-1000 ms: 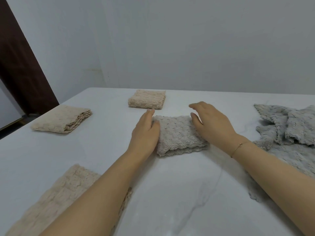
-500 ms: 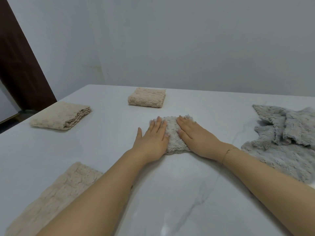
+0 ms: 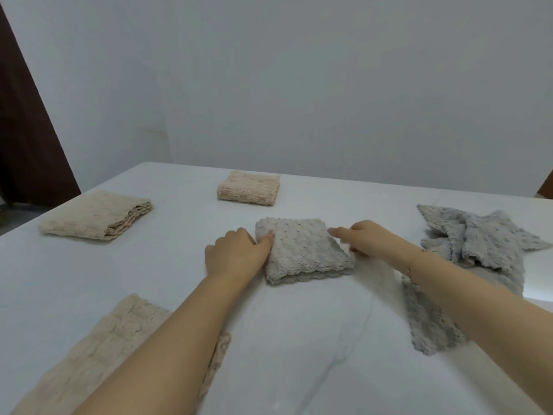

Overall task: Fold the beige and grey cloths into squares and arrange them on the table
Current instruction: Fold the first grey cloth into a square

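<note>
**Folded grey square held between your two hands**

The white table [image 3: 299, 369] fills the lower view, its far edge meeting a pale wall [image 3: 299, 85]. At 7 o'clock lies a long beige cloth [image 3: 98, 354], loosely folded and partly under your left forearm. At 3 o'clock sits the grey pile [image 3: 478, 250], unfolded and rumpled, one strip of it trailing toward you beneath your right forearm. At 10 o'clock rests a beige stack [image 3: 95, 215], its layered edges facing right. At centre lies the grey square [image 3: 302, 250], folded, its doubled edge toward you. At 12 o'clock, beyond it and well apart, sits a beige square [image 3: 249, 188].

Your left hand [image 3: 236, 256] touches the grey square's left edge, fingers curled, fingertips at its far left corner; whether they pinch the cloth you cannot tell. Your right hand [image 3: 368, 239] lies at the square's right edge, blurred, fingers extended and loosely apart. A thin bracelet [image 3: 414, 260] circles your right wrist.
</note>
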Action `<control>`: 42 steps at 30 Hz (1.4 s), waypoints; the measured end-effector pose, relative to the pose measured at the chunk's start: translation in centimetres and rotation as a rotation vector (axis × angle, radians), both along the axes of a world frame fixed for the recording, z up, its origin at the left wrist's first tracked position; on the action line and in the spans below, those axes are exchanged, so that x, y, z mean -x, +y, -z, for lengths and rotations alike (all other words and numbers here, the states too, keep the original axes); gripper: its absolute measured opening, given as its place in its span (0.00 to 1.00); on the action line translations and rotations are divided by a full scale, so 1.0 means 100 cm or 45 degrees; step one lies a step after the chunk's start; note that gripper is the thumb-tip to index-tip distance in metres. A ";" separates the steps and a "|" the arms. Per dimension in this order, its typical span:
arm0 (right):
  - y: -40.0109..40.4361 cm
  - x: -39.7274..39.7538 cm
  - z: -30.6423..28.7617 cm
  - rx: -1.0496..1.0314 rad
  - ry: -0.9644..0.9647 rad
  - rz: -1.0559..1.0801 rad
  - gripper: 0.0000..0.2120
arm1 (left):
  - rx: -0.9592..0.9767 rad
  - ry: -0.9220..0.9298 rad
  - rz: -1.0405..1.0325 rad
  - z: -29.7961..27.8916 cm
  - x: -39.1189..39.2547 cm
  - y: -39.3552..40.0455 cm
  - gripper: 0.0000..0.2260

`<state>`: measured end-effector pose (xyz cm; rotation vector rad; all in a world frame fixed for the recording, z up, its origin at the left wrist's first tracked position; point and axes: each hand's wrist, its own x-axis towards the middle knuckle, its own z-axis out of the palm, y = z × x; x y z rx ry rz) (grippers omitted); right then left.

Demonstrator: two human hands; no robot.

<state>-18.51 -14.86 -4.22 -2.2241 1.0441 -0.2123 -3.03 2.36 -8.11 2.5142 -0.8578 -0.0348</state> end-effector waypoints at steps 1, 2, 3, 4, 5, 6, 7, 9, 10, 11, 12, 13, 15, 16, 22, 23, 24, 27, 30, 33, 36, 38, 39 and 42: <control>0.003 -0.003 0.003 -0.035 0.019 -0.002 0.34 | 0.003 0.042 0.028 0.000 0.001 -0.002 0.24; 0.007 -0.006 0.005 -0.049 0.022 -0.008 0.30 | 0.023 0.109 0.055 -0.001 0.001 -0.004 0.23; 0.010 -0.010 0.006 -0.054 0.012 -0.013 0.27 | 0.041 0.155 0.072 -0.003 0.002 -0.005 0.23; 0.011 -0.013 0.008 -0.062 -0.011 -0.018 0.26 | 0.067 0.174 0.081 -0.004 0.005 -0.006 0.22; 0.013 -0.014 0.009 -0.077 -0.034 -0.023 0.25 | 0.111 0.199 0.085 -0.004 0.008 -0.005 0.20; 0.017 -0.014 0.010 -0.079 -0.059 -0.032 0.24 | 0.188 0.246 0.089 -0.003 0.012 -0.004 0.18; 0.021 -0.012 0.012 -0.107 -0.106 -0.050 0.23 | 0.289 0.312 0.103 -0.002 0.013 -0.001 0.16; 0.018 -0.013 0.020 -0.279 -0.234 -0.059 0.19 | 0.505 0.512 0.141 -0.007 0.014 0.000 0.13; 0.018 -0.016 0.018 -0.347 -0.338 -0.037 0.16 | 0.607 0.640 0.149 -0.013 0.014 0.000 0.13; 0.018 -0.015 0.018 -0.425 -0.438 -0.004 0.15 | 0.720 0.793 0.129 -0.015 0.016 0.001 0.13; -0.017 -0.010 0.006 -0.558 -0.570 -0.003 0.17 | 0.845 0.908 0.115 -0.029 0.023 -0.034 0.14; -0.043 -0.006 -0.004 -0.688 -0.663 -0.019 0.21 | 0.952 1.003 0.075 -0.042 0.027 -0.060 0.17; -0.044 -0.010 -0.009 -0.795 -0.742 -0.064 0.26 | 1.066 1.212 0.079 -0.051 0.019 -0.058 0.20; -0.044 -0.011 -0.010 -0.788 -0.754 -0.067 0.28 | 1.024 1.239 0.111 -0.052 0.016 -0.057 0.21; -0.059 -0.013 -0.016 -0.607 -0.833 -0.029 0.19 | 0.956 1.416 0.160 -0.059 0.014 -0.070 0.07; -0.065 -0.015 -0.017 -0.609 -0.865 -0.009 0.17 | 0.972 1.417 0.140 -0.062 0.012 -0.077 0.07; -0.074 -0.016 -0.019 -0.611 -0.885 0.010 0.16 | 0.980 1.408 0.119 -0.065 0.011 -0.089 0.06; -0.107 -0.019 -0.017 -0.641 -0.897 0.048 0.16 | 0.977 1.365 0.046 -0.069 0.007 -0.129 0.07; -0.141 -0.017 -0.012 -0.651 -0.910 0.112 0.17 | 0.959 1.360 0.057 -0.065 0.006 -0.166 0.05; -0.175 -0.010 0.001 -0.594 -0.919 0.210 0.21 | 0.916 1.389 0.125 -0.056 0.006 -0.202 0.08; -0.206 0.003 0.018 -0.517 -0.913 0.311 0.21 | 0.857 1.413 0.221 -0.043 0.011 -0.239 0.19; -0.222 0.013 0.025 -0.532 -0.944 0.405 0.19 | 0.816 1.430 0.247 -0.030 0.017 -0.261 0.25; -0.230 0.016 0.027 -0.535 -0.963 0.443 0.19 | 0.793 1.404 0.263 -0.023 0.021 -0.271 0.28; -0.247 0.020 0.031 -0.542 -1.030 0.506 0.17 | 0.816 1.166 0.220 -0.011 0.030 -0.298 0.26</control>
